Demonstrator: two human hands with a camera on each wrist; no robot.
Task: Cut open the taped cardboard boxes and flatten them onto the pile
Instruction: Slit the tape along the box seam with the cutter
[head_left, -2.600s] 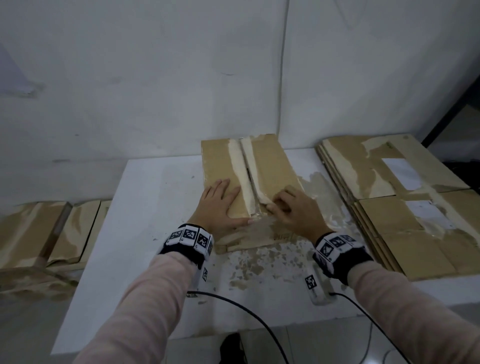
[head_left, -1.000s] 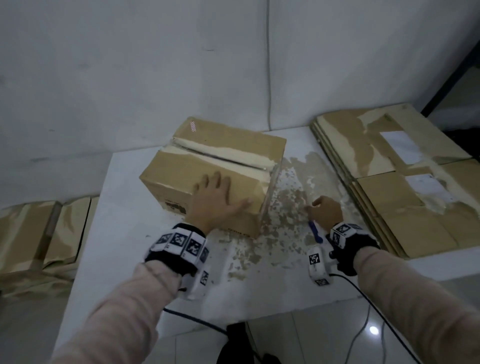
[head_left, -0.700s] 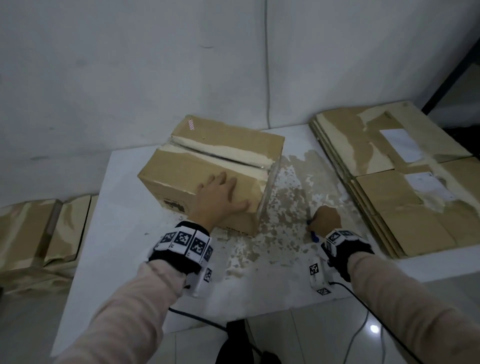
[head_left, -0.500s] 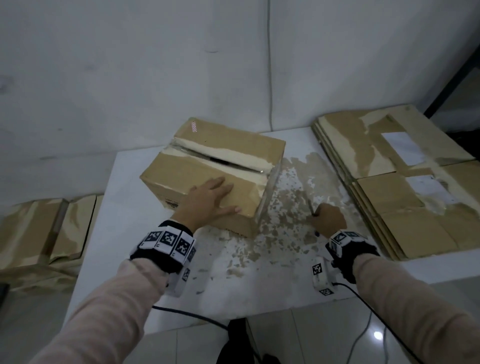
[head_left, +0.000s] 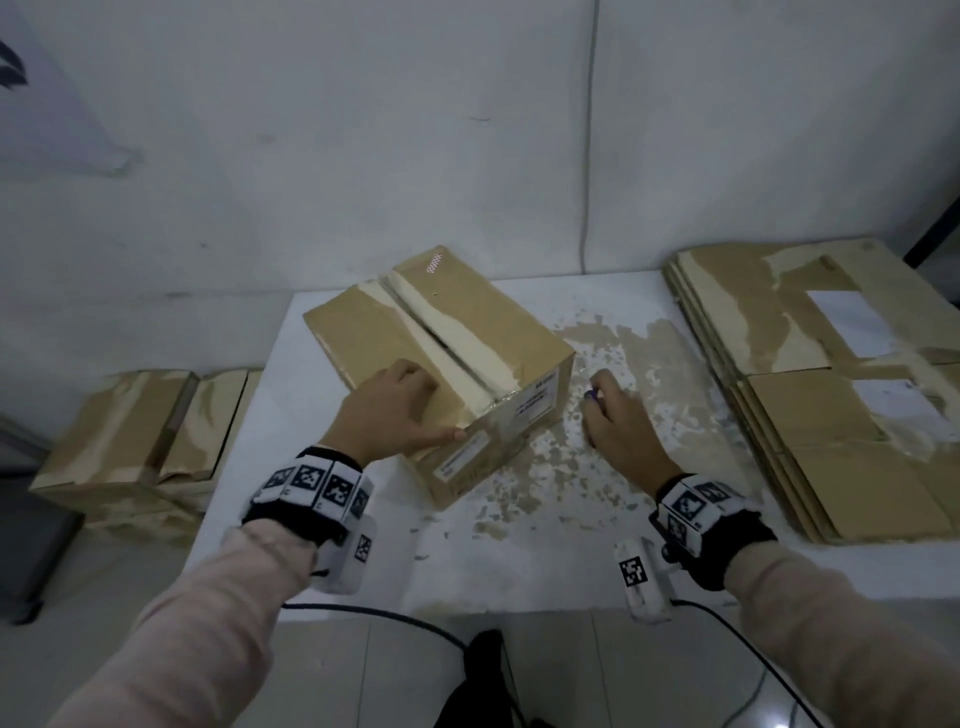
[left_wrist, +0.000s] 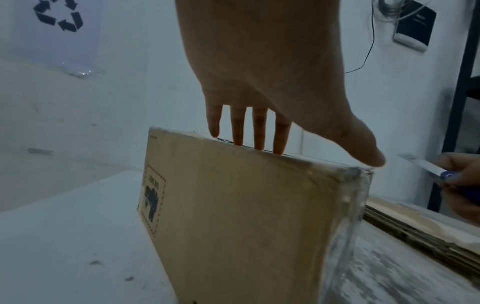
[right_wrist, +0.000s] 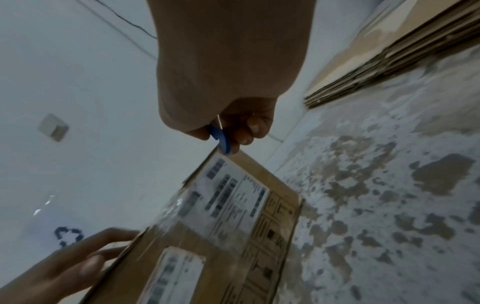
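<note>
Left hand (head_left: 387, 415) flat on box (head_left: 467, 332) — right hand (head_left: 621, 426) gripping cutter (left_wrist: 428, 169).

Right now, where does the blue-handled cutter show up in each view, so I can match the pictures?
Head: the cutter is a small blue tip above the right hand, right of the box.
Left wrist: cutter at the right edge, blade pointing left.
Right wrist: cutter at centre, gripped in the fingers.
Shared landmark: the box's taped near corner, by the left hand.
</note>
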